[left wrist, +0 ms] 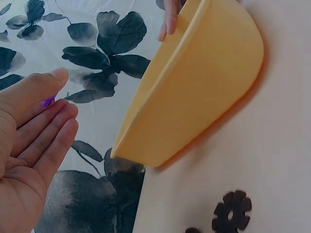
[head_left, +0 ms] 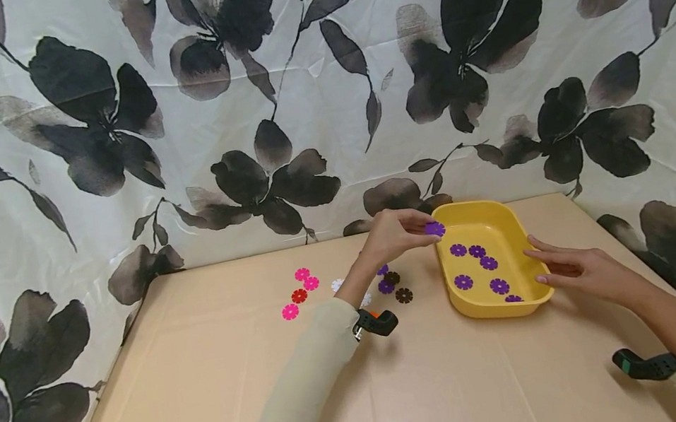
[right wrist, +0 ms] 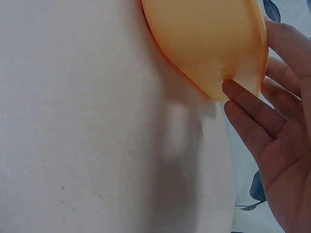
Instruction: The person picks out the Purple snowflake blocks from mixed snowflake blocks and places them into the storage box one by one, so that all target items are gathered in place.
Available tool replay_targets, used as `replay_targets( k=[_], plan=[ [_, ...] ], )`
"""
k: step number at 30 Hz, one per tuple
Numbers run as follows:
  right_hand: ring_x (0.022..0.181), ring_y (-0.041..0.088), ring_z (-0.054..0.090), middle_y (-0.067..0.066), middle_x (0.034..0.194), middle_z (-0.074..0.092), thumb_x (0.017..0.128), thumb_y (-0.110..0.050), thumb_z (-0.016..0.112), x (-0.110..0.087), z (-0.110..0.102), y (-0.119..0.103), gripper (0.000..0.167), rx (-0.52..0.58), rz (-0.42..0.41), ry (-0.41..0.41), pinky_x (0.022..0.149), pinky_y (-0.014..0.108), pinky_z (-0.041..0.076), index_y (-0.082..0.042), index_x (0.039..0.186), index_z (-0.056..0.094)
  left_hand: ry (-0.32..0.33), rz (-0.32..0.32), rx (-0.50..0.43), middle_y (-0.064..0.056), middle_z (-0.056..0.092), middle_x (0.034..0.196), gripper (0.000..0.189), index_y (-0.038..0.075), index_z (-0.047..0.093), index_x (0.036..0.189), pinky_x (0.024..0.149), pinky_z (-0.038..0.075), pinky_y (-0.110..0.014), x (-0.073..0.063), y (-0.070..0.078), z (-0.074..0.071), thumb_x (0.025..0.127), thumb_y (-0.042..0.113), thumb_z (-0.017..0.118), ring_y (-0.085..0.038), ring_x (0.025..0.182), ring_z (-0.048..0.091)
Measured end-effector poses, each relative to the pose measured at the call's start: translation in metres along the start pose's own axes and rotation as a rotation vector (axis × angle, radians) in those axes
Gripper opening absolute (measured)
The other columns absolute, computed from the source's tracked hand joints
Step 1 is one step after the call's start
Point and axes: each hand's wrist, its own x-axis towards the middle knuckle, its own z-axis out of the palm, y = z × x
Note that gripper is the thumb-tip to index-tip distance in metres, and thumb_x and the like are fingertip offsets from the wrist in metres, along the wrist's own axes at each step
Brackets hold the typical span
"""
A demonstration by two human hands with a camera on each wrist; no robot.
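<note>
My left hand (head_left: 391,236) pinches a purple flower-shaped disc (head_left: 435,229) between thumb and fingers, at the left rim of the yellow tub (head_left: 462,303). In the left wrist view only a sliver of the purple disc (left wrist: 48,101) shows. Several purple discs (head_left: 489,263) lie spread on the tub's floor. My right hand (head_left: 589,270) holds the tub's right rim, with fingertips over the edge. In the right wrist view, other fingers (right wrist: 252,107) of that hand lie against the tub's outer wall.
Left of the tub lie brown discs (head_left: 403,295) and purple discs (head_left: 386,287), with white ones partly hidden by my left forearm. Farther left are pink discs (head_left: 290,311) and a red disc (head_left: 299,296). A floral cloth (head_left: 370,164) hangs behind the table (head_left: 211,413).
</note>
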Motion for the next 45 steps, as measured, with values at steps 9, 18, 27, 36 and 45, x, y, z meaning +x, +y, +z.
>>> replay_targets(
  k=[9, 18, 27, 36, 45],
  plan=[
    [0.135, 0.055, 0.042, 0.023, 0.159, 0.036, 0.096, -0.038, 0.071, -0.001, 0.000, 0.001, 0.064, 0.010, -0.012, -0.011, 0.099, 0.057, 0.044, -0.010, 0.149, 0.051, -0.052, 0.024, -0.011, 0.004, 0.078, 0.098, 0.030, 0.010, 0.078, 0.108, 0.081, 0.057, -0.017, 0.012, 0.010, 0.012, 0.081, 0.020, 0.088, -0.001, 0.087, 0.071],
    [0.134, 0.056, 0.043, 0.023, 0.157, 0.038, 0.095, -0.037, 0.072, 0.000, -0.003, 0.001, 0.063, -0.019, -0.052, -0.003, 0.098, 0.057, 0.045, -0.009, 0.148, 0.053, -0.087, -0.004, 0.031, 0.003, 0.078, 0.100, 0.031, 0.010, 0.078, 0.109, 0.081, 0.056, -0.015, 0.021, 0.013, 0.019, 0.082, 0.021, 0.087, 0.001, 0.088, 0.070],
    [0.135, 0.057, 0.041, 0.024, 0.159, 0.036, 0.096, -0.036, 0.071, 0.002, -0.001, 0.003, 0.064, 0.001, -0.052, 0.003, 0.099, 0.060, 0.044, -0.008, 0.149, 0.050, -0.115, -0.021, 0.044, 0.003, 0.078, 0.099, 0.029, 0.010, 0.078, 0.108, 0.080, 0.056, -0.015, 0.030, 0.008, 0.023, 0.082, 0.020, 0.087, 0.001, 0.086, 0.069],
    [0.135, 0.057, 0.041, 0.024, 0.159, 0.035, 0.096, -0.035, 0.071, 0.003, -0.001, 0.004, 0.064, 0.010, -0.051, 0.008, 0.099, 0.059, 0.044, -0.008, 0.150, 0.050, -0.158, -0.072, 0.019, 0.000, 0.078, 0.101, 0.031, 0.008, 0.077, 0.109, 0.082, 0.056, -0.015, 0.033, 0.009, 0.028, 0.082, 0.019, 0.087, 0.001, 0.084, 0.070],
    [0.133, 0.056, 0.044, 0.023, 0.160, 0.035, 0.097, -0.035, 0.071, 0.004, -0.002, 0.004, 0.063, 0.015, -0.043, 0.008, 0.096, 0.057, 0.049, -0.008, 0.149, 0.050, -0.186, -0.095, 0.037, -0.001, 0.078, 0.098, 0.030, 0.007, 0.077, 0.108, 0.082, 0.056, -0.014, 0.040, 0.011, 0.034, 0.081, 0.015, 0.087, 0.000, 0.082, 0.071]
  ],
)
